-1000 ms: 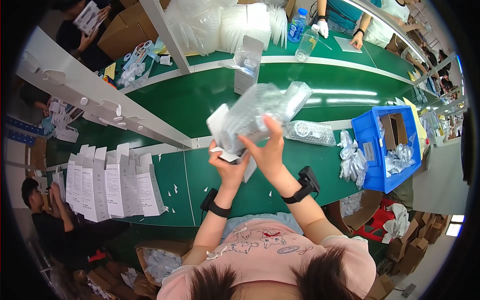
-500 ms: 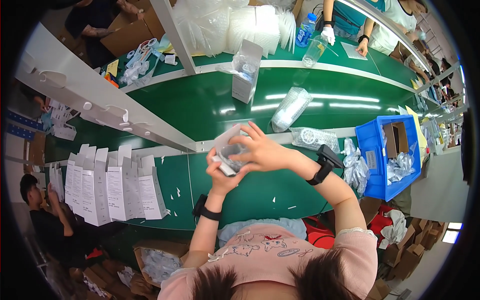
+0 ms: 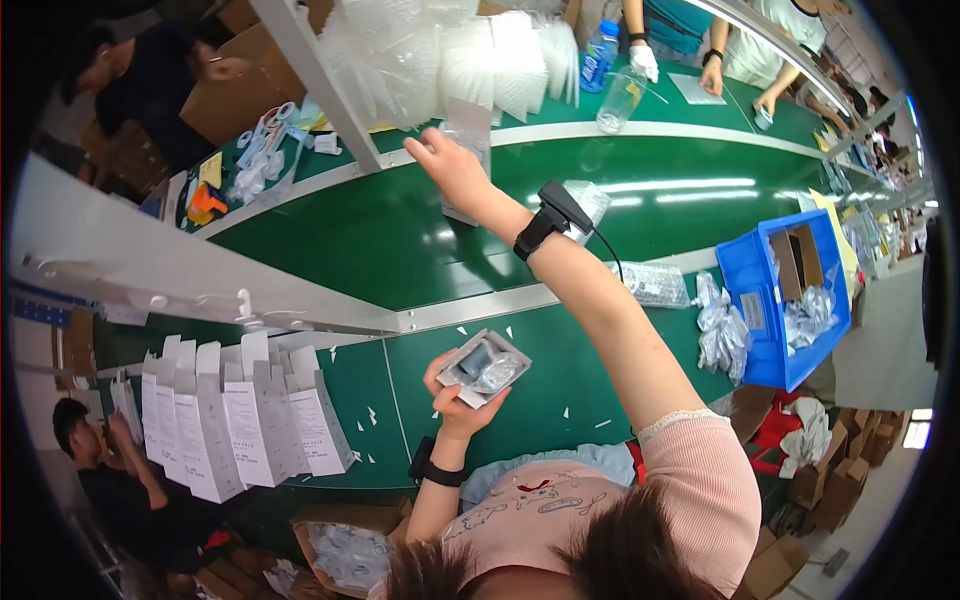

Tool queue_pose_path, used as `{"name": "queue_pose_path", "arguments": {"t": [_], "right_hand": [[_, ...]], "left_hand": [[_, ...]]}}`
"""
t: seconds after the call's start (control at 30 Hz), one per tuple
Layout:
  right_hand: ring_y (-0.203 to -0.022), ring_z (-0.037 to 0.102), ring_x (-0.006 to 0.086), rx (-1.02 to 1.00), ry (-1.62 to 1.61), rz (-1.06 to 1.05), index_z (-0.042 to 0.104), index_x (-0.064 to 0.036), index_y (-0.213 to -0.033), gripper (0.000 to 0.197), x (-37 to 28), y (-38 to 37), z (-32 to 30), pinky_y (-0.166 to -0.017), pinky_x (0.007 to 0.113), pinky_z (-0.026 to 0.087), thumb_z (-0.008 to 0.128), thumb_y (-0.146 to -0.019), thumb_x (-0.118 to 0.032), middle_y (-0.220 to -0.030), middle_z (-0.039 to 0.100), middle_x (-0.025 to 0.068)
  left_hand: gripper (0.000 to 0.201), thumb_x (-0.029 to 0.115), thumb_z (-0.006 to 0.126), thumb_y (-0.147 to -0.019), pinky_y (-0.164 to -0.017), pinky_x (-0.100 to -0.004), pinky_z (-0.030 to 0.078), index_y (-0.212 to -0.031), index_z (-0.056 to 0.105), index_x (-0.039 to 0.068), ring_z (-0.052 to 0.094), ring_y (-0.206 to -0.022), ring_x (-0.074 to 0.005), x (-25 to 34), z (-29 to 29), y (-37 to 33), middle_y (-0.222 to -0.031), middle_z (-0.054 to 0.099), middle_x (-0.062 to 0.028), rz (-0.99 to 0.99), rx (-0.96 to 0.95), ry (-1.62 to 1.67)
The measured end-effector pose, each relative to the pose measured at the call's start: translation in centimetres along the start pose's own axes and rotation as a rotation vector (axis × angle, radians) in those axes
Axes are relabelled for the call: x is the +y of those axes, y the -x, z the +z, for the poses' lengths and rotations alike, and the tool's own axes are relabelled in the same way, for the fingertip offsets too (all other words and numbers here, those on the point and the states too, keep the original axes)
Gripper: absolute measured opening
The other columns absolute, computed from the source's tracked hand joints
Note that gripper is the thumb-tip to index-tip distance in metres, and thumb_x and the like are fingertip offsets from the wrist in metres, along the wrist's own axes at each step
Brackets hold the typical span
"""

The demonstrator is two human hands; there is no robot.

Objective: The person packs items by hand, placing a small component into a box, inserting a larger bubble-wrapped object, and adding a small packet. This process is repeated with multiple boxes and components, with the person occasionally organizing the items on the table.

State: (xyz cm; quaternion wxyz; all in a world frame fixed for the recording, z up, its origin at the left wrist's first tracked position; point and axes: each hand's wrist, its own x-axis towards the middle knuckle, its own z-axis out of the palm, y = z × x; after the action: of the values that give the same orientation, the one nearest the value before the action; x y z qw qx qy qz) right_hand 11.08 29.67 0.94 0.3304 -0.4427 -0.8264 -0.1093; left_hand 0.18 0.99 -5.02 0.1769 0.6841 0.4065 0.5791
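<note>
head view: open-topped box (image 3: 506, 384) is gripped in the left hand (image 3: 458, 405), fingers and thumb wrapped on its left and near sides; a clear-bagged item (image 3: 496, 372) is seated inside. box is held over the green table (image 3: 545, 410), around mid-length, toward the far edge. right hand (image 3: 448, 165) is extended past that edge, fingers half curled, at a tall box (image 3: 470, 118); contact or grip can't be told. white cartons (image 3: 210, 425) are lined up along the table's left end; blue bin (image 3: 745, 270) is placed at the right end, silvery bags (image 3: 722, 330) just beside it.
</note>
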Motion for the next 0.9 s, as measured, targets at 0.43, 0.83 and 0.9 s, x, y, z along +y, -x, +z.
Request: {"name": "queue_pose_path", "arguments": {"t": [0.43, 0.83, 0.9], "right_hand": [[-0.088, 0.050, 0.0250, -0.531, 0.244, 0.015, 0.062, -0.0071, -0.088, 0.031, -1.5, -0.2, -2.9, -0.086, 0.045, 0.034, 0.064, -0.069, -0.031, -0.086, 0.059, 0.0054], [-0.096, 0.052, 0.0335, -0.077, 0.389, 0.898, 0.053, -0.0022, -0.111, 0.045, 15.6, 30.3, -18.1, -0.083, 0.038, 0.042, 0.057, -0.067, -0.001, -0.103, 0.056, 0.0166], [-0.095, 0.051, 0.0364, -0.392, 0.455, 1.006, 0.049, -0.0078, -0.118, 0.054, 17.9, 35.1, -18.6, -0.082, 0.040, 0.042, 0.057, -0.066, 0.000, -0.106, 0.054, 0.0171]], "left_hand": [[0.085, 0.012, 0.083, -0.053, -0.089, -0.0462, 0.041, -0.110, 0.020, 0.018, 0.039, -0.108, -0.0369, -1.3, 0.1, -0.5, -0.117, 0.025, -0.0176, 0.005, -0.055, -0.054], [0.078, 0.011, 0.082, -0.056, -0.092, -0.0478, 0.039, -0.106, 0.022, 0.016, 0.036, -0.115, -0.0444, 0.4, 2.5, -2.9, -0.122, 0.029, -0.0221, 0.050, -0.170, 0.184], [0.076, 0.011, 0.081, -0.057, -0.092, -0.0479, 0.038, -0.105, 0.022, 0.015, 0.034, -0.117, -0.0455, 1.1, 2.8, -2.7, -0.126, 0.027, -0.0249, -0.018, -0.172, 0.183]]}}
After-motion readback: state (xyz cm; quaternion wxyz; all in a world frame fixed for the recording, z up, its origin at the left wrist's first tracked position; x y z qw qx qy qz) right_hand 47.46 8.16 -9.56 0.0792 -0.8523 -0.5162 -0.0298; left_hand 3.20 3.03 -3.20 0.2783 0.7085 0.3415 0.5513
